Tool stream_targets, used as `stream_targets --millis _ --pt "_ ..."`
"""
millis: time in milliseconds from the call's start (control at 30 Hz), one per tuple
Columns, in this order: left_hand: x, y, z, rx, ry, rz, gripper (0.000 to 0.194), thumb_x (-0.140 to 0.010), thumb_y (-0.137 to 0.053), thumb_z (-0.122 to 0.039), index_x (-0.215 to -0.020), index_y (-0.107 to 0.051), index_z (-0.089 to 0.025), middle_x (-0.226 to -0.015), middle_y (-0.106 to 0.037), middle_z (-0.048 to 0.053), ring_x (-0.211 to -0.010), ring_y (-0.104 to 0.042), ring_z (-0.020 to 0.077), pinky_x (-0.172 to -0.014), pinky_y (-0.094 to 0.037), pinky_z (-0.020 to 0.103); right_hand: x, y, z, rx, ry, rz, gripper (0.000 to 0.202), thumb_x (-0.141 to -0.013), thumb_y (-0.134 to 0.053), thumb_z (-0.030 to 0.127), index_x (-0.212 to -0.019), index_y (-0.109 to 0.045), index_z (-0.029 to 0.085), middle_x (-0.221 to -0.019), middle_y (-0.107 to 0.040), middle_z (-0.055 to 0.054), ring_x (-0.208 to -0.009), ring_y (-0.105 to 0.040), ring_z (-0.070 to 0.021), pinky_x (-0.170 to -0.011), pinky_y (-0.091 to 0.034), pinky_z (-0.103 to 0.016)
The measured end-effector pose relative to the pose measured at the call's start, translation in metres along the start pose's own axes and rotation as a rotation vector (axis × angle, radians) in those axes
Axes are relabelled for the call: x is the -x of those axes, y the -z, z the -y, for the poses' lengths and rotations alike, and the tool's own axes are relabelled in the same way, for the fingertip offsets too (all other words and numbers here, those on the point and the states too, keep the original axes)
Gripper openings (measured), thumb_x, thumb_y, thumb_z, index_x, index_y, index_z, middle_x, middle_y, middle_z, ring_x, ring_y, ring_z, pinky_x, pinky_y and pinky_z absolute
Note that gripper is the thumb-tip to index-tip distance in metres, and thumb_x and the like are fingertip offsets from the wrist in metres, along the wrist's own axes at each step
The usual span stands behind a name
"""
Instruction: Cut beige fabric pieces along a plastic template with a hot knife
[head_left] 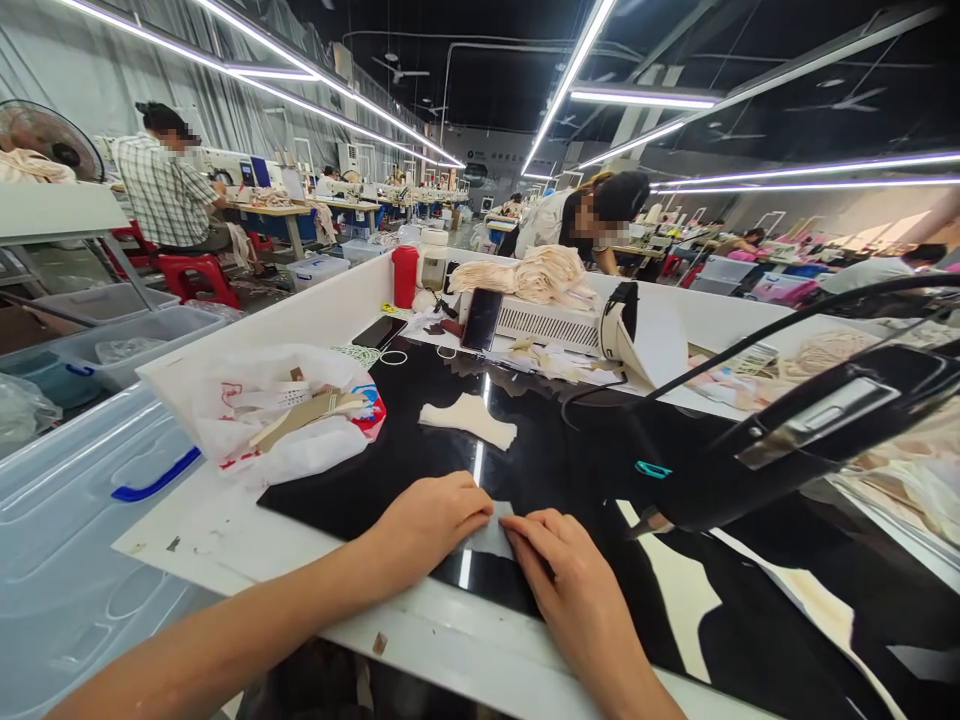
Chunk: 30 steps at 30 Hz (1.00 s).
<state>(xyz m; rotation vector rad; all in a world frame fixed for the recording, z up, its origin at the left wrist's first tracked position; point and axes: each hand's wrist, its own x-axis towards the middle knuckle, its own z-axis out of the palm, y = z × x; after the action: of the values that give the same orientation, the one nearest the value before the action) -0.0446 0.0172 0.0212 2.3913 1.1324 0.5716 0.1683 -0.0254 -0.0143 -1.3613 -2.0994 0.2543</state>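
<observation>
My left hand [435,525] and my right hand [562,560] face each other near the front edge of a glossy black work surface [375,455]. Between them, a small pale grey translucent piece [493,538] lies on the surface, its two upper corners pinched by my closed fingertips. Whether it is film or thin fabric I cannot tell. Beyond my hands rests a cream cut fabric piece [471,418] with curved edges. To the right of my right hand is another cream cut piece [679,595], partly under a black machine arm.
A black machine arm [750,460] reaches in from the right. At the left sits a plastic bag [300,415] of scraps. Along the back stand a phone [481,320], a red cup [405,277] and stacked cream fabric [551,275]. Co-workers sit or bend at tables beyond.
</observation>
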Motion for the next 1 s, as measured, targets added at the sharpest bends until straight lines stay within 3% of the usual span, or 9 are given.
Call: stream_targets --millis 433,733,1000 --pt "-0.002 -0.01 0.005 -0.165 -0.021 -0.053 0.016 -0.102 -0.06 -0.018 -0.095 -0.074 -0.02 -0.094 -0.065 -0.001 -0.072 -0.064 0.011 -0.064 -0.044 0.024 -0.001 -0.007 -0.003 0.019 0.059 -0.05 0.022 -0.107 -0.047 0.025 -0.111 -0.069 0.024 -0.093 -0.065 -0.004 -0.083 -0.062 -0.0218 -0.073 -0.055 -0.036" --pt "0.003 -0.007 0.006 -0.367 -0.179 -0.384 0.019 -0.104 -0.052 -0.016 -0.099 -0.07 -0.018 -0.09 -0.067 0.002 -0.082 -0.063 0.018 -0.072 -0.05 0.031 -0.004 -0.007 0.0 0.092 0.097 -0.079 0.025 -0.107 -0.046 0.025 -0.106 -0.071 0.022 -0.091 -0.065 -0.005 -0.081 -0.063 -0.0222 -0.072 -0.055 -0.036" --pt "0.007 -0.016 -0.005 -0.306 -0.389 -0.247 0.025 -0.108 -0.048 -0.021 -0.094 -0.067 -0.015 -0.086 -0.07 0.002 -0.082 -0.064 0.0174 -0.083 -0.055 0.034 -0.002 -0.01 0.001 0.123 0.108 -0.128 0.029 -0.108 -0.042 0.027 -0.103 -0.07 0.021 -0.087 -0.065 -0.005 -0.076 -0.062 -0.0216 -0.069 -0.053 -0.036"
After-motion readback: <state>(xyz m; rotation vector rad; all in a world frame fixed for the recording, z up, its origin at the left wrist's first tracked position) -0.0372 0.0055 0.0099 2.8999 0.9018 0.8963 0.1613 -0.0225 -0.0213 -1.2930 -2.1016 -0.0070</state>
